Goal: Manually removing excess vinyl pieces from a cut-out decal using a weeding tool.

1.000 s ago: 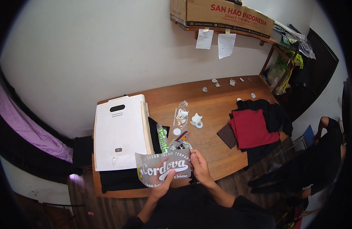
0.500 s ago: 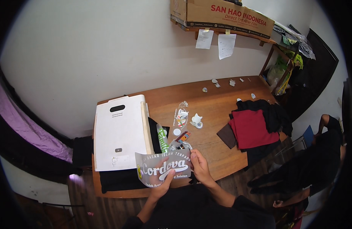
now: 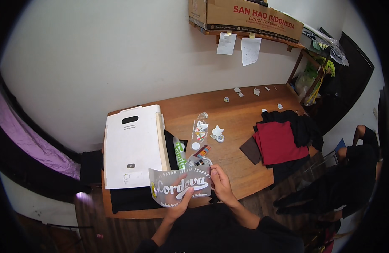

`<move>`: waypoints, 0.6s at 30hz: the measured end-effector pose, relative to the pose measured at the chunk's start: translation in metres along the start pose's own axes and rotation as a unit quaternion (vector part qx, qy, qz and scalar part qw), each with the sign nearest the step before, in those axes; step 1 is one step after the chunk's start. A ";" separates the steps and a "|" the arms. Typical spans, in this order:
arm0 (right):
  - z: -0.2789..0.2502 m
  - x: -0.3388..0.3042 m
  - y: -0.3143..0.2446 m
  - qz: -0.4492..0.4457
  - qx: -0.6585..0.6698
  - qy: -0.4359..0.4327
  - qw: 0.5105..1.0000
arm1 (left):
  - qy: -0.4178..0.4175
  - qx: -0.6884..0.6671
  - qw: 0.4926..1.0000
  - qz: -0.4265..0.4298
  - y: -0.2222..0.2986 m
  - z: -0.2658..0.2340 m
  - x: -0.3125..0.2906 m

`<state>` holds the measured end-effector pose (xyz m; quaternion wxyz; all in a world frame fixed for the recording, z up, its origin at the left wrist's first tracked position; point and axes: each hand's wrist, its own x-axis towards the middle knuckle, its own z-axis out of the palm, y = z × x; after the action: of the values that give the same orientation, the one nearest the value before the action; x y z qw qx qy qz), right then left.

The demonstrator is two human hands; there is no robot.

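Note:
A translucent transfer film sheet with white lettering and a yellow round emblem is held up near the table's front edge, its ends curling. My left hand grips its lower edge, thumb on the front face and fingers behind, faintly visible through the sheet. At the upper right corner, my right hand pinches the film between thumb and fingers. Just beyond the sheet lie a green-and-white printed film and an orange-and-dark patterned piece, both partly covered.
A white flat-topped machine stands on the wooden table at left, black cloth under it. Several cut stickers are scattered about. Folded red cloth and black garments lie at right. A person in dark clothes is beyond the table's right side.
My hands and the film sheet hold nearly the same pose. At the right, the other person's arms have shifted slightly.

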<state>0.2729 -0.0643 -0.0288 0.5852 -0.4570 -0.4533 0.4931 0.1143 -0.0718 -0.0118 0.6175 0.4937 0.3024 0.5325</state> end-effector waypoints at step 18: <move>-0.006 -0.004 -0.003 0.019 0.018 -0.022 0.999 | -0.005 0.004 1.000 0.004 -0.002 -0.001 -0.001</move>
<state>0.2787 -0.0689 -0.0269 0.5737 -0.4442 -0.4485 0.5219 0.1140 -0.0720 -0.0144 0.6149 0.5002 0.2987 0.5314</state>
